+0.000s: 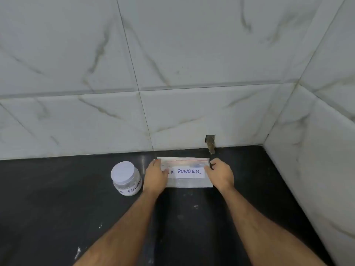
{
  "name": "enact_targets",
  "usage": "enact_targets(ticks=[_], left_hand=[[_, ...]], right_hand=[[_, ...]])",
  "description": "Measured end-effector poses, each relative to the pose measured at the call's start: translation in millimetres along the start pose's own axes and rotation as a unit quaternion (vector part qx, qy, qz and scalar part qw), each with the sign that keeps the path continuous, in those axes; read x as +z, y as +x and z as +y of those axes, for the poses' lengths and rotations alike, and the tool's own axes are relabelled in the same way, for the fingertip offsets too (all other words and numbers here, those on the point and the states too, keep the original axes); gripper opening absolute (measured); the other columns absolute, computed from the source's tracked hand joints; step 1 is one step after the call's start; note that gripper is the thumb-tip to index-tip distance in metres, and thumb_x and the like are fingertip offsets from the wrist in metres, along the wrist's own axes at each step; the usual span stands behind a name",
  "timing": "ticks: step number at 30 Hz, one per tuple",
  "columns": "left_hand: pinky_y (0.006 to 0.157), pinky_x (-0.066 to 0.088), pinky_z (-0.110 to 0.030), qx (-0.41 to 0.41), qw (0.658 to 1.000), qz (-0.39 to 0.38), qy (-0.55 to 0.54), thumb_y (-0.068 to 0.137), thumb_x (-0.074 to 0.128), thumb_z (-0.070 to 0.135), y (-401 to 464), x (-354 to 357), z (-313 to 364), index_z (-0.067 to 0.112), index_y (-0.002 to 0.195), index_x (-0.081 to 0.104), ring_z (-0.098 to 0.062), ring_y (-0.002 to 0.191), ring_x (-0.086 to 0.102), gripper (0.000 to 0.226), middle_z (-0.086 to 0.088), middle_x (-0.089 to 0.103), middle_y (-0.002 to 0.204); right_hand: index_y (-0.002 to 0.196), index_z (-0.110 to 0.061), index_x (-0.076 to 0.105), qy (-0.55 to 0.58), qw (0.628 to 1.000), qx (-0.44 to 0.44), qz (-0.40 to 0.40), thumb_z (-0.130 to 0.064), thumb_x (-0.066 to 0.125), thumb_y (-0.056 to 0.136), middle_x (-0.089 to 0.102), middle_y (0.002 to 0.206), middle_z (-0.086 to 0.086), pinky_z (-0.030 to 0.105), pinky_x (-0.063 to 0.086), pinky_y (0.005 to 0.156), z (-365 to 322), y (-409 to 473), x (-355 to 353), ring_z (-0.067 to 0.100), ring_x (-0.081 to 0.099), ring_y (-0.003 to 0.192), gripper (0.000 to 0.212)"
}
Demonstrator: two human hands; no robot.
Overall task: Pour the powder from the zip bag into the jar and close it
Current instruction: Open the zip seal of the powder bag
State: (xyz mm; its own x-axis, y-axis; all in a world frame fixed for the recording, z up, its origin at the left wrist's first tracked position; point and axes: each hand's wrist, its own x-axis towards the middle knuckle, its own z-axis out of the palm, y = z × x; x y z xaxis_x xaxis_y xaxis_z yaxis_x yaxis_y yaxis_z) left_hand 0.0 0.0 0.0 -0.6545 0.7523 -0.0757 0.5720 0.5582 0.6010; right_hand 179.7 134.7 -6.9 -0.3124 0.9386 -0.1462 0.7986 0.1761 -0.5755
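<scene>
A clear zip bag with a red zip strip and a white label reading "POWDER" lies flat on the black counter near the wall. My left hand grips the bag's left end, thumb over the label. My right hand pinches its right end near the zip. A small clear plastic jar with a white lid on top stands upright just left of my left hand. It carries a handwritten "POWD" label and holds a little white powder.
White marbled tile walls rise behind the bag and along the right side, forming a corner. A small dark notch sits in the wall base just behind the bag. White specks dot the counter in front.
</scene>
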Motion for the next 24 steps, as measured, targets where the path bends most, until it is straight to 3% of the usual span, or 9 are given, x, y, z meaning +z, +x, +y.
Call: enact_targets(ticks=[5,10,17,21,24], left_hand=[[0.107,0.039,-0.042,-0.114,0.992,0.043,-0.037,0.099,0.049,0.013,27.6,4.7,-3.9,0.002,0.139,0.047,-0.037,0.128,0.051,0.042,-0.021,0.049,0.14],[0.097,0.049,-0.044,-0.174,0.981,0.064,-0.062,0.099,0.05,0.016,52.9,6.2,-7.8,-0.001,0.124,0.055,-0.039,0.116,0.059,0.031,-0.023,0.06,0.126],[0.089,0.051,-0.034,-0.245,0.954,0.072,-0.16,0.097,0.056,0.018,61.8,8.9,-12.4,0.005,0.122,0.065,-0.031,0.11,0.065,0.029,-0.016,0.069,0.122],[0.083,0.057,-0.034,-0.216,0.922,0.09,-0.309,0.093,0.065,0.015,54.0,5.2,-5.3,0.011,0.094,0.075,-0.019,0.089,0.068,0.011,-0.008,0.075,0.102],[0.087,0.06,-0.043,-0.202,0.889,0.077,-0.404,0.089,0.07,0.013,44.3,-5.3,3.7,0.016,0.08,0.074,-0.024,0.087,0.073,0.01,-0.007,0.076,0.09]], right_hand=[[0.107,-0.016,0.069,-0.059,0.988,-0.14,0.02,-0.024,0.055,0.096,0.068,0.106,0.003,0.034,0.053,0.08,-25.8,17.4,14.2,0.022,0.063,0.1,0.02],[0.123,-0.018,0.068,-0.071,0.971,-0.223,-0.04,-0.031,0.061,0.095,0.069,0.119,0.003,0.04,0.049,0.095,-75.8,37.3,34.1,0.024,0.06,0.113,0.031],[0.119,-0.022,0.069,-0.115,0.963,-0.223,-0.096,-0.034,0.056,0.099,0.068,0.123,-0.002,0.042,0.041,0.097,-96.6,52.5,66.2,0.023,0.059,0.115,0.027],[0.109,-0.024,0.071,-0.062,0.969,-0.2,-0.132,-0.038,0.053,0.1,0.072,0.108,-0.006,0.042,0.042,0.097,-99.9,54.3,57.6,0.019,0.062,0.103,0.024],[0.092,-0.02,0.071,-0.029,0.963,-0.207,-0.171,-0.042,0.053,0.099,0.07,0.089,-0.003,0.042,0.051,0.086,-100.3,53.3,40.8,0.019,0.063,0.086,0.029]])
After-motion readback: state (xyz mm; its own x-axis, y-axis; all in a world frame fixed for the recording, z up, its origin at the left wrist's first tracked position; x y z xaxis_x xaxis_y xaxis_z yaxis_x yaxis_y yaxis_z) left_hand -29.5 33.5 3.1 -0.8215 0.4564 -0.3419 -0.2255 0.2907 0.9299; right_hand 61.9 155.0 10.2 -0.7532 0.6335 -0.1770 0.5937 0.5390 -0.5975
